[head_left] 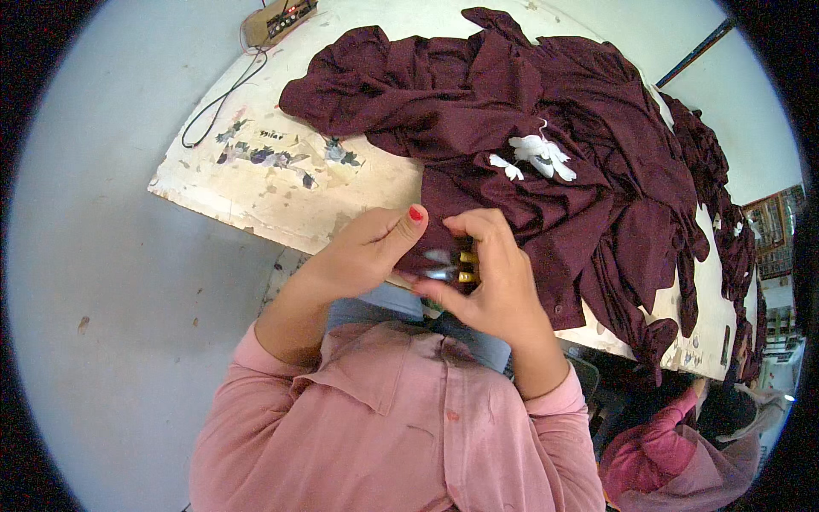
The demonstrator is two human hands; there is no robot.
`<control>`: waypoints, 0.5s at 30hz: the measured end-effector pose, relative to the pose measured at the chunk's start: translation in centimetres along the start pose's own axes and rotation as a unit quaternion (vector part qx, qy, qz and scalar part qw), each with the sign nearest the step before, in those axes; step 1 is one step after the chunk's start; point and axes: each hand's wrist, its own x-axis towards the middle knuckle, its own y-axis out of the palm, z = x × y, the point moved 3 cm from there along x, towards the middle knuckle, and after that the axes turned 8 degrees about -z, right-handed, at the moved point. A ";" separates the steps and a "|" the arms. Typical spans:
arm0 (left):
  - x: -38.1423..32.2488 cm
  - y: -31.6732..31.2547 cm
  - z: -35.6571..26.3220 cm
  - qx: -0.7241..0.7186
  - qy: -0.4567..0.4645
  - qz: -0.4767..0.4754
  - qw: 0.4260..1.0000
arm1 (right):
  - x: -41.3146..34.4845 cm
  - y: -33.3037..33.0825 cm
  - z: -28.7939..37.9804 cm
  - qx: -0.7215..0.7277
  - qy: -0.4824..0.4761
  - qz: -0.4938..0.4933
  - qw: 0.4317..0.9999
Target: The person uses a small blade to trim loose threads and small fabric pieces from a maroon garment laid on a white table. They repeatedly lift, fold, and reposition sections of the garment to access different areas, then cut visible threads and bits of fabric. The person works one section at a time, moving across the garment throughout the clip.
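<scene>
My right hand (502,281) curls around what look like thread snips (468,267), with yellow parts against the palm and blurred, shiny metal pointing left. Facing it is my left hand (377,249), thumb raised and most fingers hidden from view. It lies against the edge of a maroon garment (486,96), but whether it pinches the cloth cannot be told. The garment spreads in loose folds over the table and hangs near my lap between both hands. White cut scraps (540,153) rest on top of it, beyond my right hand.
The pale worktable (384,176) has a worn front edge and floral stickers. At its far left corner is a small box with knobs (288,20), a dark cable (224,105) trailing from it. More maroon garments (694,141) lie rightward. A person in pink (659,441) sits at lower right.
</scene>
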 end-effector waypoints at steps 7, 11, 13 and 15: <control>0.7 -1.7 -0.1 -0.004 -0.134 0.001 0.991 | -1.7 -0.1 -2.6 0.054 0.075 -0.038 0.995; 0.6 -1.0 2.1 -0.189 -0.093 -0.012 0.977 | -1.4 -0.5 -2.1 0.013 -0.003 -0.082 0.997; -0.2 0.4 2.0 -0.193 -0.069 0.017 0.979 | -1.4 -0.5 -2.1 0.003 0.005 -0.071 0.997; -0.7 1.1 1.6 -0.190 -0.079 0.016 0.978 | -1.2 -0.6 -1.6 0.004 0.011 -0.060 0.998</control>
